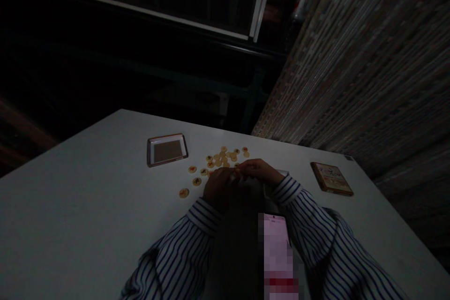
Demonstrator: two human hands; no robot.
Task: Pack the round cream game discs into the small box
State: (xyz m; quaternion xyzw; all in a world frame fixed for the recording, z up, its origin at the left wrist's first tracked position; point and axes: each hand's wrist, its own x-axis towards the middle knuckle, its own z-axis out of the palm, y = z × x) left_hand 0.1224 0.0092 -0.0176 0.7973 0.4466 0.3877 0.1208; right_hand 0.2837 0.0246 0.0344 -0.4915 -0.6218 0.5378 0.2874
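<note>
Round Chinese chess pieces (218,163), pale with red or black characters, lie scattered on the white table; several are blank side up. My left hand (218,186) is at the near edge of the pile, its fingers curled and partly hidden by the back of the hand. Coming in from the right, my right hand (259,171) has its fingers bent together, fingertips close to the left hand's. Whatever is between the fingers of either hand is too dark and small to make out. A lone piece (183,193) with a red mark lies left of my left hand.
An open shallow box tray (150,152) stands at the back left. Its printed lid or box (332,178) lies at the right. A lit phone (277,248) is between my forearms. Beyond the table's right edge hangs a strand curtain (351,56).
</note>
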